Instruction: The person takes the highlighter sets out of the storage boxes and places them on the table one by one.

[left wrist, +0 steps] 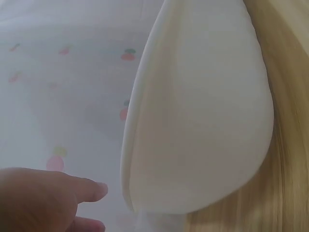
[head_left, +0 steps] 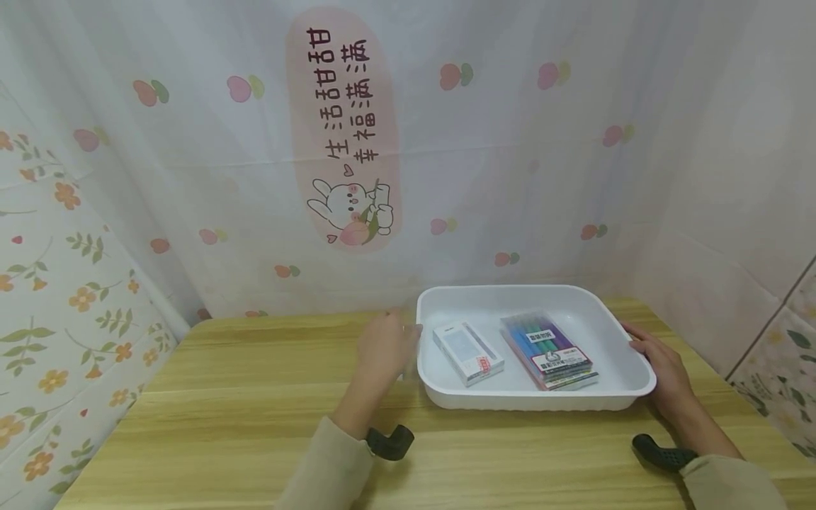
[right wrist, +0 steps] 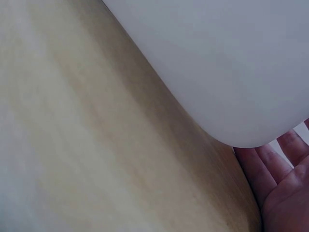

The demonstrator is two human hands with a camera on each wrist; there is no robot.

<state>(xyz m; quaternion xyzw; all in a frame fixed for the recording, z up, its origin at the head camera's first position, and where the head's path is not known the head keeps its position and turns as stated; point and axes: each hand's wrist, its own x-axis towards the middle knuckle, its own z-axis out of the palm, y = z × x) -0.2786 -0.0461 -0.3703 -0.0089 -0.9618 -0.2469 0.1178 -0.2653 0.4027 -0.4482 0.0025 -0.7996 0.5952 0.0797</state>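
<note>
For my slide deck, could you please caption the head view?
Right hand on a tray holding a box and packed pens; left hand beside it.

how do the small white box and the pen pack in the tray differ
Colour: the small white box is mostly white with a red mark; the pen pack shows blue, green and purple. Position: the box lies toward the left of the white tray, the pack nearer its middle. Both sit inside the tray.
</note>
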